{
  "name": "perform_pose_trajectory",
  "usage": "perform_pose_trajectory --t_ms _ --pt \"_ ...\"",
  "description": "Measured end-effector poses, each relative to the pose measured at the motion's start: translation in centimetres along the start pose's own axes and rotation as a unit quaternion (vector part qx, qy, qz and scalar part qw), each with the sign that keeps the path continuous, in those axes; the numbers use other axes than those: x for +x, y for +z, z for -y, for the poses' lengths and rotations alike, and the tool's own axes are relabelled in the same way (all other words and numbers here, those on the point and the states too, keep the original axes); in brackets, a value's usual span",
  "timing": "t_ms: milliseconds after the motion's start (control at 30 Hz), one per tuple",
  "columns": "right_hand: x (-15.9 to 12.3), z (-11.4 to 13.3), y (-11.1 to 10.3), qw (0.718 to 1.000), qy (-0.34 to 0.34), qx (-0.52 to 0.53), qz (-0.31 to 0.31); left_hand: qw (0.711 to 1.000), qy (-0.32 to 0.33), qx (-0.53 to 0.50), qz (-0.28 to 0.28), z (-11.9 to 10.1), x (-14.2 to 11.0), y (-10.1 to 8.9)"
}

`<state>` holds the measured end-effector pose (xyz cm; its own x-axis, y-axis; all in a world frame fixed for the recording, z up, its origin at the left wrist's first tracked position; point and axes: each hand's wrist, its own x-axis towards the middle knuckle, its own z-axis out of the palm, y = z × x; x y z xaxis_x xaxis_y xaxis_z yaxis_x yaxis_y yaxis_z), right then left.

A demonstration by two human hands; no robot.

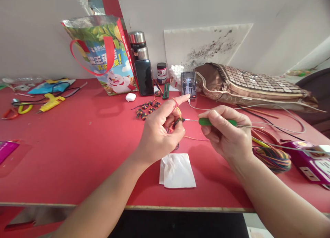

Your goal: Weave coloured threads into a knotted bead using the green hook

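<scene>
Between the thumb and fingers of my left hand (161, 128) is a small dark multicoloured piece of crochet (178, 122). Yarn loops round that hand's raised index finger, which points up and to the right. My right hand (227, 131) is closed round the green handle of a crochet hook (204, 121). The hook's thin metal shaft reaches left, and its tip meets the crochet piece, where the fingers partly hide it. A strand runs right from below the left hand toward a ball of multicoloured yarn (273, 158) on the table.
White folded tissue (179, 171) lies in front of my hands on the red table (77, 155). Behind are small crocheted pieces (144, 112), a propped lit phone (189, 85), a dark phone (144, 78) and a printed bag (103, 59). A purple power strip (309, 162) and cables lie right; a yellow glue gun (51, 102) lies left.
</scene>
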<state>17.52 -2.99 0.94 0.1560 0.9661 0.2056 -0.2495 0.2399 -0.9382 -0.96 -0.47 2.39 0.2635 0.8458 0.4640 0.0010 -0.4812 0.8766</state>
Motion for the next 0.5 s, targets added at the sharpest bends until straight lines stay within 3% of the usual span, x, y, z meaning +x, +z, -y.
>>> perform_pose_trajectory --t_ms 233,400,500 --pt "-0.8 -0.5 0.0 0.997 -0.056 -0.043 0.010 0.985 -0.092 -0.149 -0.002 0.5 0.3 -0.1" --pt "-1.0 -1.4 0.7 0.984 -0.157 -0.079 0.032 0.926 -0.190 -0.326 0.000 0.9 0.6 0.2" --pt "-1.2 -1.6 1.0 0.949 -0.260 -0.169 0.050 0.897 -0.233 -0.375 -0.017 0.9 0.5 0.5"
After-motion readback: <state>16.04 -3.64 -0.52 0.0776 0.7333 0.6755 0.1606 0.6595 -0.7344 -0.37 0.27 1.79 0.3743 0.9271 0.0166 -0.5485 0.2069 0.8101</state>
